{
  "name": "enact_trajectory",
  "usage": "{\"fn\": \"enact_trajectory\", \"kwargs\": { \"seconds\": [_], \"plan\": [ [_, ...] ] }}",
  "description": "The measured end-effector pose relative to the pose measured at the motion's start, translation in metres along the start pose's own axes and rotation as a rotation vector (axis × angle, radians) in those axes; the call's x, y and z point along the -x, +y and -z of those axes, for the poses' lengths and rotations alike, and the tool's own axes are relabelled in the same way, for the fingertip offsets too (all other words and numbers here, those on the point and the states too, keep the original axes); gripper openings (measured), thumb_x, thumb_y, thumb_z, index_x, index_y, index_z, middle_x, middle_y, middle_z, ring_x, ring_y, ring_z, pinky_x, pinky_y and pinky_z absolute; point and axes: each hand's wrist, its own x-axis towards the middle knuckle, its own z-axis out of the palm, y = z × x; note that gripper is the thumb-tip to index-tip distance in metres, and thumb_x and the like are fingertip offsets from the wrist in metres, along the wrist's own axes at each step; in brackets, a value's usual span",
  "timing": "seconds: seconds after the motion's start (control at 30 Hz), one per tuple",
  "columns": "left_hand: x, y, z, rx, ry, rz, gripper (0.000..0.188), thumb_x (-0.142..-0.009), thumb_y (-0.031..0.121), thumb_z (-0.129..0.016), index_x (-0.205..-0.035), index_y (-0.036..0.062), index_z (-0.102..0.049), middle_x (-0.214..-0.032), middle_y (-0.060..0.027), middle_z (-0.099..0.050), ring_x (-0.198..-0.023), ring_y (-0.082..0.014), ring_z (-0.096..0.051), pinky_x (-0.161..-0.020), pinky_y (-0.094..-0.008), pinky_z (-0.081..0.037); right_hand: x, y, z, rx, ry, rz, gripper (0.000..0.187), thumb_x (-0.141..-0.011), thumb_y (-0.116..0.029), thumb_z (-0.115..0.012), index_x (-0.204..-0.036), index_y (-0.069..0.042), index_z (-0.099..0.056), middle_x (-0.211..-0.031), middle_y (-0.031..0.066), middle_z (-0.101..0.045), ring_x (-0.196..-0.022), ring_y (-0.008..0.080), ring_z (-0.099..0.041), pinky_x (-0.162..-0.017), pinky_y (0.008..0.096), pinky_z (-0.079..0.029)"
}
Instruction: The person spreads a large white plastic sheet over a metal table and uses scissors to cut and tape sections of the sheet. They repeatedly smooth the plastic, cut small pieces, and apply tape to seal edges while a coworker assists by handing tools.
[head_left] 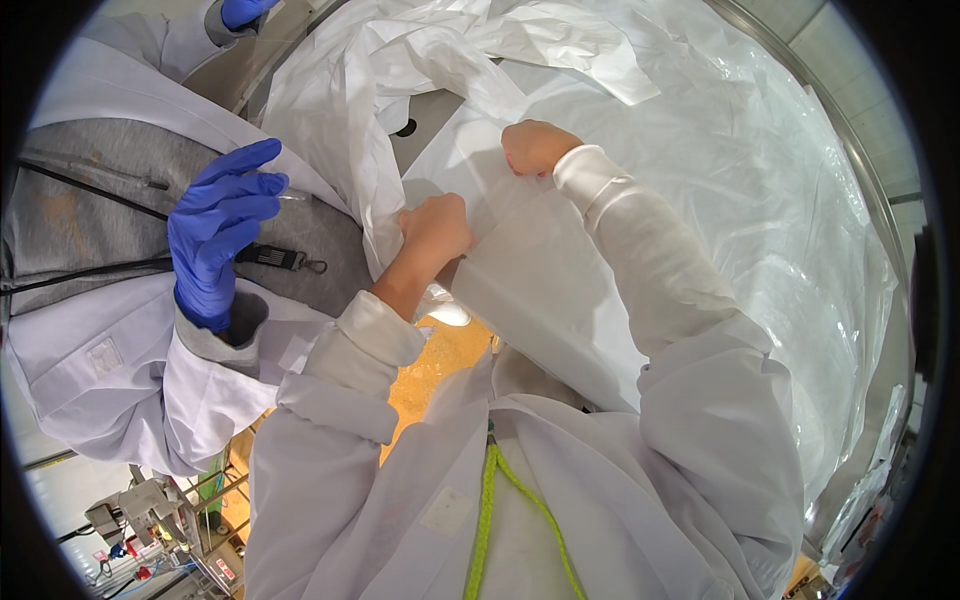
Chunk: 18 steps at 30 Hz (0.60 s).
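A large white plastic sheet (555, 280) spreads in front of me, smooth and folded between my arms and crumpled toward the far side. My left hand (437, 230) is closed at the sheet's left edge, with its fingers curled down onto the plastic. Farther away and to the right, my right hand (538, 148) is also closed, its fingertips tucked against the sheet and mostly hidden. Between the folds beyond my left hand shows a grey flat surface (428, 118) with a dark round hole.
Close on my left stands a person in a white coat, a blue-gloved hand (222, 225) raised near my left forearm. A curved metal rim (872, 180) borders the plastic at right. Equipment with wires (150, 515) is at lower left, above an orange-yellow floor (435, 365).
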Motion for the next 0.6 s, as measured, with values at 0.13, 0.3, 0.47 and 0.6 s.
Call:
{"fn": "enact_trajectory", "kwargs": {
  "seconds": [0.13, 0.3, 0.47, 0.6],
  "plan": [
    [0.000, 0.001, 0.000, -0.012, 0.001, -0.006, 0.030, -0.069, 0.020, -0.072, -0.094, 0.0057, -0.067, -0.093, -0.0126, -0.068, -0.091, -0.0300, -0.065, -0.084, -0.0454, -0.041, -0.002, 0.002, -0.003, -0.004, -0.002, 0.001, 0.025, -0.072, -0.003, -0.058, -0.096, 0.001, -0.066, -0.098, 0.0199, -0.066, -0.092, 0.0342, -0.064, -0.077, 0.0410, -0.052],
    [0.004, 0.004, 0.001, -0.050, 0.020, 0.004, 0.024, -0.071, 0.017, -0.069, -0.093, 0.0075, -0.067, -0.094, -0.0119, -0.068, -0.090, -0.0288, -0.065, -0.085, -0.0455, -0.040, -0.006, 0.002, -0.007, -0.012, -0.015, -0.030, 0.025, -0.073, -0.001, -0.058, -0.096, 0.002, -0.066, -0.101, 0.0203, -0.065, -0.094, 0.0350, -0.063, -0.078, 0.0412, -0.052],
    [0.006, 0.004, -0.004, -0.081, 0.056, -0.017, 0.019, -0.074, 0.015, -0.065, -0.091, 0.0087, -0.067, -0.092, -0.0104, -0.068, -0.089, -0.0289, -0.065, -0.083, -0.0438, -0.039, -0.016, 0.010, -0.019, -0.027, 0.087, -0.008, 0.008, -0.069, -0.003, -0.062, -0.076, -0.001, -0.065, -0.077, 0.0161, -0.065, -0.063, 0.0267, -0.066, -0.057, 0.0349, -0.053],
    [0.009, 0.005, -0.007, -0.144, 0.108, -0.026, 0.019, -0.074, 0.020, -0.067, -0.091, 0.0099, -0.067, -0.093, -0.0093, -0.067, -0.094, -0.0292, -0.061, -0.082, -0.0441, -0.038, -0.022, 0.015, -0.025, 0.003, 0.115, 0.018, 0.008, -0.069, -0.004, -0.062, -0.076, -0.002, -0.065, -0.078, 0.0157, -0.066, -0.063, 0.0282, -0.065, -0.058, 0.0367, -0.052]
  ]
}}
